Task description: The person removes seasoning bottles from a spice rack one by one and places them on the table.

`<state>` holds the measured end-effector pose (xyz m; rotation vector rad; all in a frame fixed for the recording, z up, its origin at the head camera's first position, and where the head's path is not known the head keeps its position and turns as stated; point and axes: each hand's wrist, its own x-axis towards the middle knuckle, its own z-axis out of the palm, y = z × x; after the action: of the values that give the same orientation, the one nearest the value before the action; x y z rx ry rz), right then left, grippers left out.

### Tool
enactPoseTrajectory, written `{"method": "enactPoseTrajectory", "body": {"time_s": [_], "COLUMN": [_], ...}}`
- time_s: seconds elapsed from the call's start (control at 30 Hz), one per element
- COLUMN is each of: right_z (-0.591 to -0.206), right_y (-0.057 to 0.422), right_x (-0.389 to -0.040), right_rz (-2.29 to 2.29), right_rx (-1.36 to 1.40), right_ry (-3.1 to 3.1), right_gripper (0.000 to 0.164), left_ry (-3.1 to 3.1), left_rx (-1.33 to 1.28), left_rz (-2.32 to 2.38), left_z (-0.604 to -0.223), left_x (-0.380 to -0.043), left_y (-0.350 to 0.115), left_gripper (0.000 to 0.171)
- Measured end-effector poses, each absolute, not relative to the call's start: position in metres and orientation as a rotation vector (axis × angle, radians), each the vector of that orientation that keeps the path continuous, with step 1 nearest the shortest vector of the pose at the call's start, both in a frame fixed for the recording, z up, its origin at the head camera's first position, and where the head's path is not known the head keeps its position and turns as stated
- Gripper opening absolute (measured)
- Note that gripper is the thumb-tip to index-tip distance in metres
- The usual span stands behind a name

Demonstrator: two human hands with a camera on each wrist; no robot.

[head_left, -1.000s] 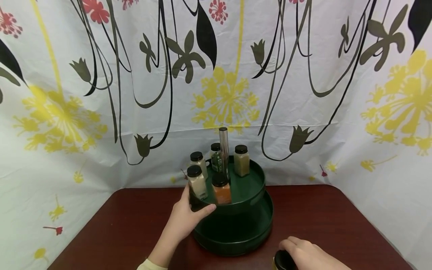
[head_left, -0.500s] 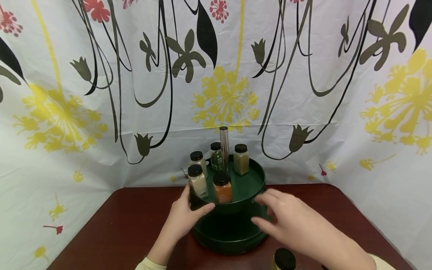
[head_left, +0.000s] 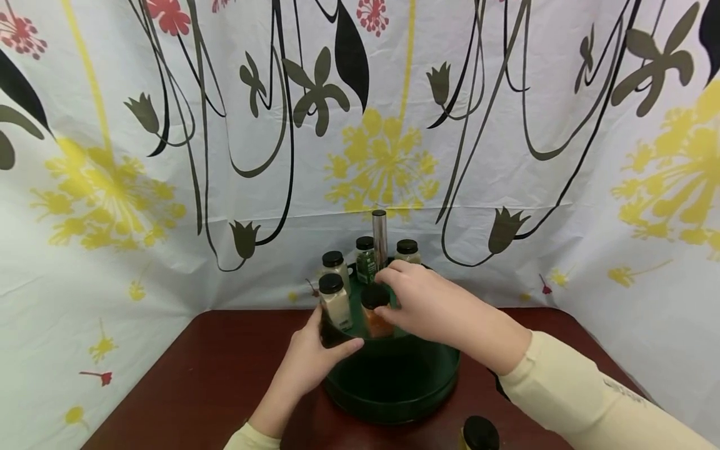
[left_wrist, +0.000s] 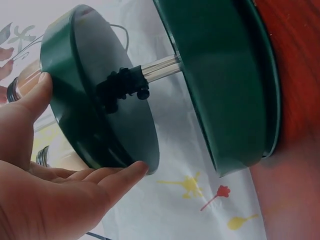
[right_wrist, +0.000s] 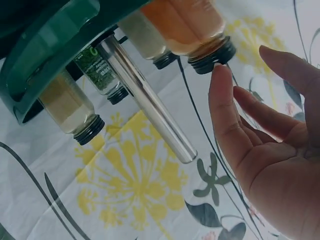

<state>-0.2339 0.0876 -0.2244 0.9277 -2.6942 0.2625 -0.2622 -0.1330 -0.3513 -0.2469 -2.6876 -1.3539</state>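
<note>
A green two-tier round spice rack [head_left: 388,409] with a clear centre post [head_left: 379,234] stands on the table. My left hand [head_left: 312,353] holds the upper tray [left_wrist: 62,70] at its left side, thumb on the outer wall and fingers along the lower edge. My right hand [head_left: 422,300] reaches over that tray to an orange spice jar [right_wrist: 182,25] with a black lid. One fingertip meets the lid in the right wrist view, while the thumb stands apart from it. Beside the orange jar is a pale spice jar [head_left: 337,309], close to my left fingers.
Behind stand another pale jar [head_left: 335,270], a green herb jar [head_left: 365,259] and a tan jar [right_wrist: 70,107]. A further black-lidded jar [head_left: 480,432] is at the front edge of view. The dark red table [head_left: 225,362] backs onto a flowered curtain [head_left: 270,187].
My right hand let go of the black-lidded jar at the front, then moved up and left over the rack to the orange jar. My left hand keeps its hold on the upper tray.
</note>
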Motion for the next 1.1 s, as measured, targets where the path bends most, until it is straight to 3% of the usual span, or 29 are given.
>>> {"method": "enactPoseTrajectory", "body": {"time_s": [0.37,1.1], "right_z": [-0.228,-0.237], "right_y": [0.071,0.070], "right_x": [-0.256,-0.259], "right_rz": [0.192,0.248], "right_rx": [0.919,0.925], "right_ry": [-2.817,-2.838], "right_gripper": [0.049,0.048], "left_ry": [-2.711,-2.683], "left_rx": [-0.230,-0.311], "left_rz": [-1.333,-1.283], "left_z": [-0.346,-0.348], "left_x": [-0.262,-0.262], "left_y": [-0.133,-0.133], "left_gripper": [0.107,0.099]}}
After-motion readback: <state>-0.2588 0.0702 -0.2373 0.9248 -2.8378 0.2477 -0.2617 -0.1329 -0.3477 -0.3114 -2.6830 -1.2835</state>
